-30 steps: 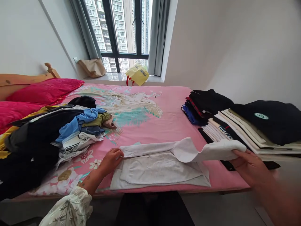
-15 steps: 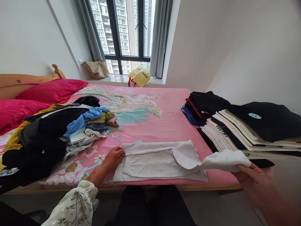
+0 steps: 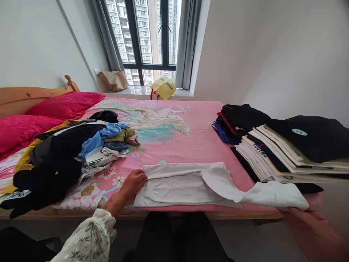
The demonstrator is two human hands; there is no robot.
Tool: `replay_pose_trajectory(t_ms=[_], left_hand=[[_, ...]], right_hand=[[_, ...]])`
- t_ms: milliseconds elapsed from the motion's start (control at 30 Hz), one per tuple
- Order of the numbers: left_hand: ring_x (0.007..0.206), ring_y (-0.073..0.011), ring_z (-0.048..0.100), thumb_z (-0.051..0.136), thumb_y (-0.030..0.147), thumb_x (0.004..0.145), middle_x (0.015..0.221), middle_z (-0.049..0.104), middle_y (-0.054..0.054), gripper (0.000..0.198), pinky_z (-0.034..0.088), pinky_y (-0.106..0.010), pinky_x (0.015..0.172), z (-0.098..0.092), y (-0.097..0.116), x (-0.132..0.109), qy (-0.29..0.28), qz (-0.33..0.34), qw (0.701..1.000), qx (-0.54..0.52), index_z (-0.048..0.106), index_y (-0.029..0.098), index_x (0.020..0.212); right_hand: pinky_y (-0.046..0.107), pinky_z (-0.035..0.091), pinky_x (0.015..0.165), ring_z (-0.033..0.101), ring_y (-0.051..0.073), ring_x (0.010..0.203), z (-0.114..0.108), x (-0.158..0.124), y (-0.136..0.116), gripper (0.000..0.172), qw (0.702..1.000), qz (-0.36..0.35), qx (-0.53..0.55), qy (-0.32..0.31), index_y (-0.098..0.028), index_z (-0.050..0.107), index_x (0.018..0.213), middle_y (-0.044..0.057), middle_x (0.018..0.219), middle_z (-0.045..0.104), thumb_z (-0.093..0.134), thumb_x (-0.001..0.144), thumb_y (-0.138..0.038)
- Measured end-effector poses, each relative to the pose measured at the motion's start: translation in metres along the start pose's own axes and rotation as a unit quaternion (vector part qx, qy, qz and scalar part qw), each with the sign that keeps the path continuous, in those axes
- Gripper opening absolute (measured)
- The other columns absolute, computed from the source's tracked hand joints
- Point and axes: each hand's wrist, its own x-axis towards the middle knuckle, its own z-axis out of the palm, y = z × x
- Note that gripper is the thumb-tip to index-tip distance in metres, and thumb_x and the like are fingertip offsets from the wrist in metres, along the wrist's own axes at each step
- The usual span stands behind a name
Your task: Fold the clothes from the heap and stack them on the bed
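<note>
A light grey long-sleeved top (image 3: 177,187) lies partly folded along the front edge of the bed, its body flat and one sleeve (image 3: 272,193) stretched off to the right. My left hand (image 3: 135,181) is closed on the top's upper left corner, fingertips pinching the fold. At the far right my right hand (image 3: 311,216), somewhat blurred, grips the end of the sleeve and holds it out past the bed's edge. Between the body and that hand the sleeve hangs slightly slack and twisted.
Left of the top is a loose heap of clothes (image 3: 62,153). On the right stand folded stacks, one with a black garment (image 3: 311,140) on top, another dark pile (image 3: 242,118) behind. Red pillows (image 3: 68,103) lie by the headboard. A yellow bag (image 3: 163,87) rests at the windowsill.
My right hand has moved right and slightly down, drawing the sleeve farther out. My left hand keeps its hold on the corner. The view has shifted slightly.
</note>
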Motion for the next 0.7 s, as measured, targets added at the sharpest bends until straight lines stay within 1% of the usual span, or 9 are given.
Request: replay_pose_trajectory(t_ms=[100, 200, 300, 367, 433, 500, 567, 633, 700], left_hand=[[0.094, -0.0219, 0.058, 0.051, 0.021, 0.079, 0.097, 0.064, -0.008, 0.020, 0.046, -0.036, 0.087, 0.000, -0.001, 0.000, -0.006, 0.004, 1.000, 0.011, 0.070, 0.022, 0.085], [0.098, -0.0250, 0.058, 0.052, 0.020, 0.077, 0.102, 0.064, -0.011, 0.022, 0.045, -0.040, 0.091, 0.000, 0.004, 0.004, -0.003, 0.005, 1.000, 0.024, 0.071, 0.021, 0.088], [0.113, -0.0232, 0.054, 0.043, 0.025, 0.086, 0.117, 0.063, -0.010, 0.033, 0.039, -0.039, 0.102, 0.005, 0.017, 0.013, -0.010, 0.027, 0.999, 0.020, 0.067, 0.021, 0.108], [0.129, -0.0207, 0.043, 0.036, 0.030, 0.091, 0.137, 0.053, -0.007, 0.041, 0.027, -0.040, 0.111, 0.011, 0.024, 0.020, -0.066, 0.025, 0.997, 0.022, 0.055, 0.023, 0.127], [0.139, -0.0230, 0.027, 0.034, 0.039, 0.092, 0.150, 0.037, -0.007, 0.050, 0.016, -0.049, 0.114, 0.017, 0.027, 0.026, -0.135, -0.020, 0.990, 0.039, 0.041, 0.023, 0.139], [0.141, -0.0291, 0.021, 0.035, 0.049, 0.090, 0.152, 0.028, -0.012, 0.061, 0.010, -0.059, 0.111, 0.021, 0.026, 0.031, -0.174, -0.077, 0.980, 0.057, 0.034, 0.019, 0.143], [0.141, -0.0332, 0.021, 0.036, 0.057, 0.087, 0.152, 0.026, -0.016, 0.071, 0.008, -0.066, 0.108, 0.020, 0.024, 0.037, -0.191, -0.107, 0.973, 0.069, 0.032, 0.016, 0.144], [0.141, -0.0325, 0.022, 0.036, 0.061, 0.085, 0.151, 0.028, -0.016, 0.072, 0.005, -0.066, 0.108, 0.018, 0.027, 0.046, -0.204, -0.119, 0.967, 0.098, 0.036, 0.017, 0.142], [0.141, -0.0289, 0.023, 0.034, 0.057, 0.088, 0.151, 0.031, -0.013, 0.065, 0.005, -0.063, 0.110, 0.018, 0.038, 0.055, -0.193, -0.101, 0.968, 0.124, 0.039, 0.019, 0.140]], right_hand=[[0.041, 0.039, 0.106, 0.059, 0.036, 0.109, -0.001, -0.002, 0.003, 0.030, 1.000, -0.009, 0.002, 0.005, -0.037, 0.068, 0.062, 0.007, 0.081, 0.070, 0.073, 0.034, -0.028], [0.046, 0.045, 0.102, 0.061, 0.037, 0.104, -0.003, -0.002, 0.010, 0.030, 1.000, 0.010, -0.001, -0.013, -0.037, 0.068, 0.062, 0.006, 0.077, 0.071, 0.075, 0.034, -0.029], [0.049, 0.050, 0.096, 0.063, 0.037, 0.101, -0.004, -0.004, 0.018, 0.032, 0.999, 0.033, 0.008, -0.020, -0.038, 0.067, 0.065, 0.005, 0.079, 0.072, 0.075, 0.034, -0.029], [0.048, 0.051, 0.094, 0.063, 0.037, 0.100, -0.004, -0.006, 0.022, 0.033, 0.999, 0.033, 0.008, -0.018, -0.039, 0.068, 0.066, 0.004, 0.080, 0.072, 0.074, 0.035, -0.029], [0.047, 0.053, 0.092, 0.063, 0.035, 0.101, -0.007, -0.006, 0.028, 0.031, 0.999, 0.015, -0.002, -0.028, -0.041, 0.068, 0.068, 0.004, 0.084, 0.072, 0.073, 0.039, -0.031], [0.046, 0.054, 0.090, 0.063, 0.033, 0.103, -0.013, -0.006, 0.035, 0.031, 0.998, -0.005, -0.012, -0.060, -0.042, 0.070, 0.076, 0.003, 0.090, 0.072, 0.072, 0.046, -0.032], [0.047, 0.053, 0.092, 0.061, 0.033, 0.107, -0.022, -0.005, 0.043, 0.031, 0.994, -0.019, -0.014, -0.108, -0.039, 0.071, 0.087, 0.004, 0.097, 0.072, 0.071, 0.056, -0.035], [0.050, 0.051, 0.093, 0.060, 0.034, 0.108, -0.032, -0.002, 0.052, 0.032, 0.986, -0.026, -0.022, -0.163, -0.031, 0.072, 0.095, 0.008, 0.101, 0.071, 0.071, 0.063, -0.037], [0.052, 0.050, 0.091, 0.061, 0.036, 0.107, -0.040, 0.001, 0.059, 0.034, 0.978, -0.034, -0.037, -0.203, -0.025, 0.072, 0.096, 0.010, 0.101, 0.071, 0.072, 0.065, -0.038]])
